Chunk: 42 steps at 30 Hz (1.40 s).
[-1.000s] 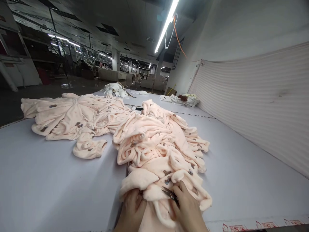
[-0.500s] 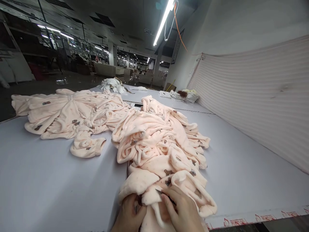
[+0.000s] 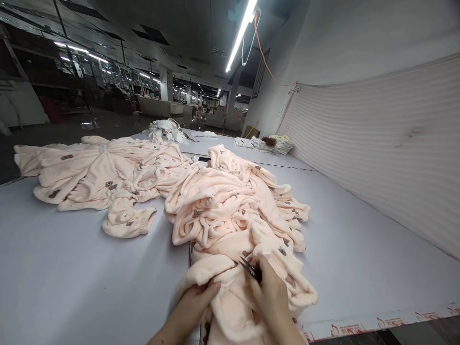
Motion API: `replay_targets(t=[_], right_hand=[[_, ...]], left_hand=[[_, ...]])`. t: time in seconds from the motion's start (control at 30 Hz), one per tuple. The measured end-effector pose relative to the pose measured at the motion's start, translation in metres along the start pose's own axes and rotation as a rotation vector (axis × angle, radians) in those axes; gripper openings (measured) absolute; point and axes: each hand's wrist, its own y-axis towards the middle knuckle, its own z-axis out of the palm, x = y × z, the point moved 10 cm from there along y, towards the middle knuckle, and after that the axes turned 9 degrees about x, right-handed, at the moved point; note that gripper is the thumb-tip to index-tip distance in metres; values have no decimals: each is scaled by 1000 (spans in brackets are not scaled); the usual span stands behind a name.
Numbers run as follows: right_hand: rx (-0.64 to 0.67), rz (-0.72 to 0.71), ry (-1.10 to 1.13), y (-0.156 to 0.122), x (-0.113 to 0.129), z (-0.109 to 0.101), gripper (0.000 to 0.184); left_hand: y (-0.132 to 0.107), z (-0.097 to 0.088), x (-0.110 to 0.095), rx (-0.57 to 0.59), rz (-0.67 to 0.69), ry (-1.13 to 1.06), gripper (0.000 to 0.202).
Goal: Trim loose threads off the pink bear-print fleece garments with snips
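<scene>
Left hand (image 3: 197, 299): gripping a fold of the pink garment (image 3: 234, 303)
Right hand (image 3: 270, 290): closed around small scissors (image 3: 254, 271), blades parted
Pink garment: on the desk (image 3: 108, 287), between and beneath both hands

A long, glowing white tube light (image 3: 241, 36) hangs overhead, a thin orange cord (image 3: 263, 50) dangling beside it. A pale pink-striped fabric sheet (image 3: 377, 143) hangs at right; a crumpled white cloth heap (image 3: 166, 129) lies toward the back.
</scene>
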Motion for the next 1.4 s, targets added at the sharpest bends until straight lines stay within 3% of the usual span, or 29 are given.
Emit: replay_targets(t=[0.1,0.23,0.43,0.67,0.9,1.0,1.13,1.27,1.33,1.4], right_hand=[[22,5,61,1,1,-1,8],[116,-129,292,-10,21,0,23],[129,-145,341,-9,27,3,20],[110,-188,234,-9,30,-4,17],[95,-190,268,-9,28,-2,19],[72,-149,370,0,15,-1,21],[71,-98,492,4,-11,-11,24],[123,-103,558,-27,-16,-14,25],[228,-158,514,-52,0,4,28],[334,-220,297,-72,19,29,35]], left_hand=[[6,9,-6,74,-34,-331,30],[14,10,-12,107,14,-506,17],[19,9,-9,162,38,-477,4],[21,23,-18,259,15,-425,22],[22,31,-22,301,5,-407,25],[25,32,-21,269,-13,-381,22],[46,37,-22,148,39,-328,17],[66,55,-20,142,91,-305,23],[69,62,-16,192,72,-309,34],[67,63,-17,229,65,-304,41]])
